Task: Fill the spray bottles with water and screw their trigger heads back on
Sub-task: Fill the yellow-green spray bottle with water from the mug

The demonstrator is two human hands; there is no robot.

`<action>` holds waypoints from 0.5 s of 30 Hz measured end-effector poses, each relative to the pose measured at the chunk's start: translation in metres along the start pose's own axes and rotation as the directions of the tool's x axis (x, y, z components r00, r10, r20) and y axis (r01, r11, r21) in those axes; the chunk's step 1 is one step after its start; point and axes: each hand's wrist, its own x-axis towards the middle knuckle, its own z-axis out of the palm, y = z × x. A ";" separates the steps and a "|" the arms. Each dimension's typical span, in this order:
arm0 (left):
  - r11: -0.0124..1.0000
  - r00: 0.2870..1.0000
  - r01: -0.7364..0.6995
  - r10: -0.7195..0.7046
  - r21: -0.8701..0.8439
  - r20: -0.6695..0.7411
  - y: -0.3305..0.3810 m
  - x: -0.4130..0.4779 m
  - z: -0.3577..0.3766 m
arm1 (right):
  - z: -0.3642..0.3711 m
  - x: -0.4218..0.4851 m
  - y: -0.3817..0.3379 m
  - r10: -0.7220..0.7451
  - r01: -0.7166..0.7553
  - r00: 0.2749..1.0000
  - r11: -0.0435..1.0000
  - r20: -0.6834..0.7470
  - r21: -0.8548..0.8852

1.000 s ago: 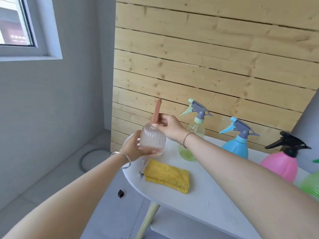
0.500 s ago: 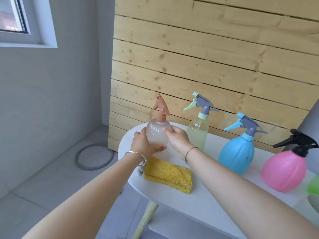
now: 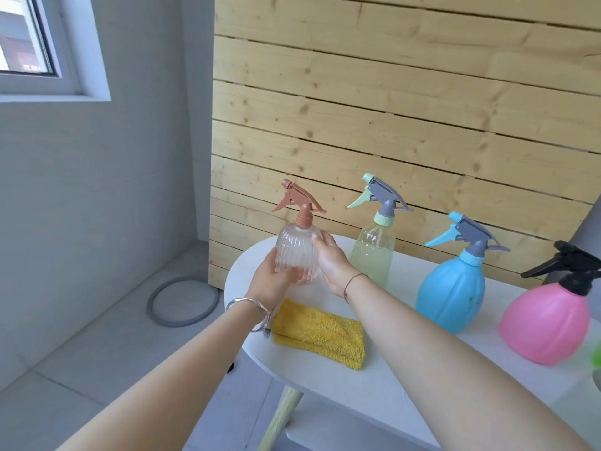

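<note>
Seemingly finished, the capped ribbed bottle (image 3: 294, 255) is cupped by the left hand (image 3: 271, 281), touched at three o'clock by the flat right hand (image 3: 331, 262); setting-down remains.

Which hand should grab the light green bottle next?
Probably the right hand: it sits between the ribbed bottle and the light green bottle. The left hand is on the ribbed bottle's far side.
</note>
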 end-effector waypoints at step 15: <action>0.980 1.000 0.004 -0.007 0.199 0.012 -0.002 -0.012 0.007 | -0.067 -0.079 0.000 -0.561 0.437 0.658 0.828 -0.502 -0.352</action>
